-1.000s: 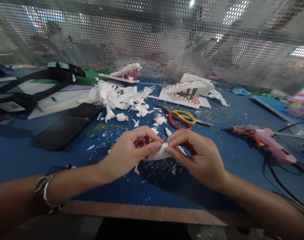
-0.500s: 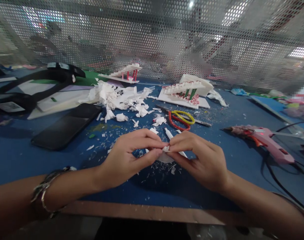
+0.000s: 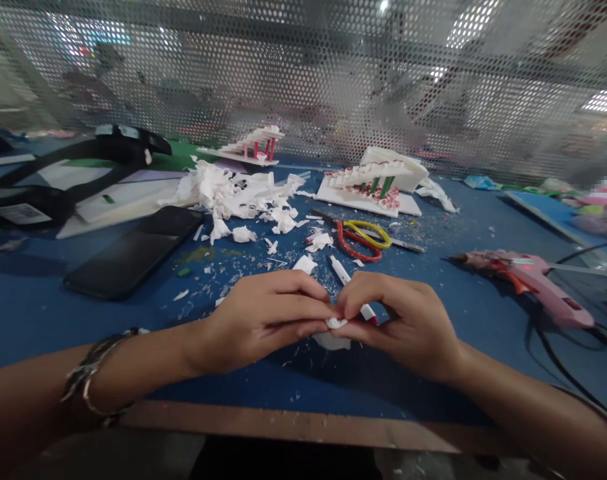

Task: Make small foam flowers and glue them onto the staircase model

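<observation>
Between my fingertips is a small white piece of paper (image 3: 336,323), crumpled or rolled. My left hand (image 3: 263,317) pinches its left side, and my right hand (image 3: 400,323) pinches it from the right; the fingertips of both meet there. Partly behind my right fingers lies a white marker (image 3: 340,270) with a dark red end. Just below the fingers another white scrap (image 3: 332,341) rests on the blue table (image 3: 223,393). Beyond the hands are scissors (image 3: 368,240) with red and yellow handles, and a torn scrap (image 3: 304,265) near my left knuckles.
A pink glue gun (image 3: 548,280) with its cord lies on the right. To the left are a black phone (image 3: 133,253) and a black strap (image 3: 98,160). Torn paper (image 3: 228,193) is heaped mid-table. Two small stair models (image 3: 363,177) (image 3: 256,147) stand before a perforated metal screen (image 3: 303,80).
Both hands have come slightly lower and nearer to me with the paper. My fingers have closed tighter around it, and more of the marker shows.
</observation>
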Demonstrator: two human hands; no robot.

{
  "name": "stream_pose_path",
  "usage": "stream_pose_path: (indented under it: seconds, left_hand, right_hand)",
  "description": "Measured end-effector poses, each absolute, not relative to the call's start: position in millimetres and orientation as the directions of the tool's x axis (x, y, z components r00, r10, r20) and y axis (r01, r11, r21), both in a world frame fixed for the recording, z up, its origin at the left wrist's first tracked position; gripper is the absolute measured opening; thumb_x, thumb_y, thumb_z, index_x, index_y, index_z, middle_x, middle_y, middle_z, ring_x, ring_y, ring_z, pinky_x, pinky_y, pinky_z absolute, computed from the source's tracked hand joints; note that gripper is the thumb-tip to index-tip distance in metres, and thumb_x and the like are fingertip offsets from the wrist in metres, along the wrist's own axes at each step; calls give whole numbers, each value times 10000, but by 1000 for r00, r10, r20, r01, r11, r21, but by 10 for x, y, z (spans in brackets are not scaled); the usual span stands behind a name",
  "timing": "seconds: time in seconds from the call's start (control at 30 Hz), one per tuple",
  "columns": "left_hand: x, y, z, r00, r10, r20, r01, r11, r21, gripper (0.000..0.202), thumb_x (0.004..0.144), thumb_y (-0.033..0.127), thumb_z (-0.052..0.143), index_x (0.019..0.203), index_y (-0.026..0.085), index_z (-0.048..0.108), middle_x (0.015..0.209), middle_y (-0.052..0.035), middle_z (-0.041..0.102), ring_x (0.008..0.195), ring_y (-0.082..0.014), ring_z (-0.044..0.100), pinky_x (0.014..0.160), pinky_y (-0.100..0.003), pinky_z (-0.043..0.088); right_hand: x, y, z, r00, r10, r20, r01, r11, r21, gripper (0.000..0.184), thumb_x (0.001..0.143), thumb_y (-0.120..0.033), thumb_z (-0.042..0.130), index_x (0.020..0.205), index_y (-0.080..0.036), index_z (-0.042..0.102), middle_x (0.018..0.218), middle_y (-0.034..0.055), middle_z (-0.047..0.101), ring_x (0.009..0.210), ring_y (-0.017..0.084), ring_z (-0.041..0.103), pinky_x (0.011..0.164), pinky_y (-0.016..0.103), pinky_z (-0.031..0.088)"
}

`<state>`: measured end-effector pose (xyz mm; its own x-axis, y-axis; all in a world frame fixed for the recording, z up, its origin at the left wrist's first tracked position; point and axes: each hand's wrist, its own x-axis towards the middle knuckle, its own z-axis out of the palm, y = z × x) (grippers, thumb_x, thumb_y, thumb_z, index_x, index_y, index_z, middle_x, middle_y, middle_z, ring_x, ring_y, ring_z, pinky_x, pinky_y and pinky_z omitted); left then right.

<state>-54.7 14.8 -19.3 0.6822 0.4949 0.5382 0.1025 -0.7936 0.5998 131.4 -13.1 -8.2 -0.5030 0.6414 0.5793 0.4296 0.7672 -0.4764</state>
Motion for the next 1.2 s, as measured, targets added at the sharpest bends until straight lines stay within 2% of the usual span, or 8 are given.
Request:
stream_pose_path:
  seconds: [0.13, 0.27, 0.37, 0.57, 0.67, 0.83, 0.97, 1.2]
  left_hand:
    - [-480, 157, -169, 596, 694, 403, 181, -605, 775, 103, 743, 175, 542, 736, 189, 644, 745, 0, 638, 678, -96, 576, 612, -149, 440]
    - [-433, 175, -163, 500, 836, 227, 189, -361, 913, 105, 739, 217, 544, 699, 160, 622, 703, 9, 630, 632, -87, 563, 543, -131, 436]
    - [-442, 175, -179, 503, 845, 180, 148, -289, 946, 104, 734, 225, 553, 712, 156, 627, 709, 10, 629, 647, -87, 561, 565, -131, 443]
    - [-455, 177, -202, 535, 831, 151, 106, -244, 964, 119, 745, 235, 539, 733, 160, 631, 720, 1, 638, 658, -97, 565, 570, -148, 451]
    - [-448, 185, -201, 523, 838, 158, 114, -252, 961, 102, 735, 224, 550, 729, 160, 629, 731, 1, 639, 668, -97, 565, 588, -151, 454]
    - [-447, 189, -211, 515, 840, 172, 94, -255, 962, 80, 723, 206, 557, 706, 164, 623, 698, 11, 624, 647, -85, 557, 580, -142, 450]
    - [-448, 186, -213, 523, 843, 125, 85, -198, 976, 94, 723, 222, 553, 711, 162, 625, 659, 12, 612, 592, -82, 542, 550, -156, 447]
    - [-407, 186, -198, 535, 845, 11, 48, -43, 998, 81, 696, 197, 569, 652, 153, 621, 568, 35, 573, 501, -56, 501, 501, -146, 431]
  right_hand:
    - [1325, -130, -57, -433, 656, 618, 532, 739, -412, 114, 718, -227, 593, 759, -184, 497, 632, -24, 569, 539, 59, 529, 530, 158, 446]
    - [1331, -129, -42, -533, 531, 659, 530, 816, -229, 154, 710, -224, 603, 847, -186, 542, 727, 18, 607, 663, 103, 557, 632, 221, 465]
    - [1307, -143, -44, -530, 546, 649, 557, 801, -219, 145, 719, -182, 591, 861, -169, 568, 755, 34, 626, 697, 106, 567, 653, 225, 464]
    - [1244, -187, -62, -397, 734, 551, 623, 656, -426, 129, 723, -213, 579, 848, -183, 584, 712, -9, 625, 579, 72, 547, 530, 169, 454]
    - [1226, -197, -56, -354, 764, 540, 619, 624, -477, 74, 730, -168, 563, 798, -170, 594, 707, -7, 627, 577, 65, 550, 521, 154, 452]
    - [1240, -195, -28, -431, 663, 612, 596, 719, -358, 120, 741, -93, 527, 806, -154, 606, 760, 30, 627, 711, 95, 578, 660, 197, 468]
    - [1259, -192, -28, -474, 651, 593, 626, 723, -294, 154, 746, -124, 531, 873, -187, 591, 806, 29, 633, 737, 113, 580, 670, 227, 478]
    - [1273, -182, -41, -473, 639, 607, 678, 704, -213, 147, 758, -122, 519, 861, -196, 593, 792, 20, 633, 716, 107, 580, 660, 224, 474]
